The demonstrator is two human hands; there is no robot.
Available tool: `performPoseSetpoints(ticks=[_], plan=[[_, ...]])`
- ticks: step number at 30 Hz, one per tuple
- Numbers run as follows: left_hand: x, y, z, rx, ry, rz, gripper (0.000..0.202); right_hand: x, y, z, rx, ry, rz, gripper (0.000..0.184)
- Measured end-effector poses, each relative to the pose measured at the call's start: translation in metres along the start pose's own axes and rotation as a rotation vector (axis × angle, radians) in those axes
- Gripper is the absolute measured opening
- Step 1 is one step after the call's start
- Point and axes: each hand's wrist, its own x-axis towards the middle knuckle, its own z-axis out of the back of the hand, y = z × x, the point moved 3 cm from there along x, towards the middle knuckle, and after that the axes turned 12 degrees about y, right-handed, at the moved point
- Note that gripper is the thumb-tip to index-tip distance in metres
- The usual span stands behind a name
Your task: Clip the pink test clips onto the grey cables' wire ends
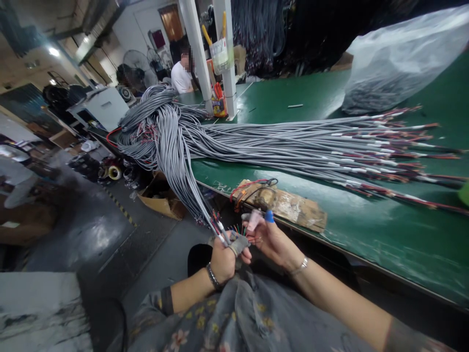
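Cables [172, 161] are draping off the table [216, 173], probably for slack, while the left hand [223, 260] is clasping several near their ends, apparently steadying the exposed wires [240, 230] beside the right hand [274, 243], whose grip I cannot determine.

Looks like a cable workshop. Shows a long green workbench [366, 215] running from the centre toward four o'clock, heaped with grey cables [256, 142]. Includes hanging bundles [256, 36] at twelve o'clock, large fans [136, 61] and another person [180, 76] toward eleven, plus an open carton [164, 208] and striped floor tape [120, 207] near nine.
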Motion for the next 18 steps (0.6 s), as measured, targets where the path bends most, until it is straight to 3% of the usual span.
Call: performPoseSetpoints(ticks=[7,11,14,18], plan=[[-0.007,0.003,0.007,0.082,0.072,0.019,0.046,-0.017,0.003,0.004,-0.137,0.096,-0.216,0.034],[-0.008,-0.001,0.005,0.165,0.148,0.068,0.042,-0.017,0.004,0.001,-0.344,0.045,-0.166,0.030],[-0.006,0.001,0.003,0.203,0.237,0.157,0.038,-0.017,0.004,-0.009,-0.509,0.087,-0.125,0.030],[-0.003,0.006,0.007,0.220,0.288,0.241,0.038,-0.023,0.011,-0.015,-0.751,0.069,0.001,0.026]])
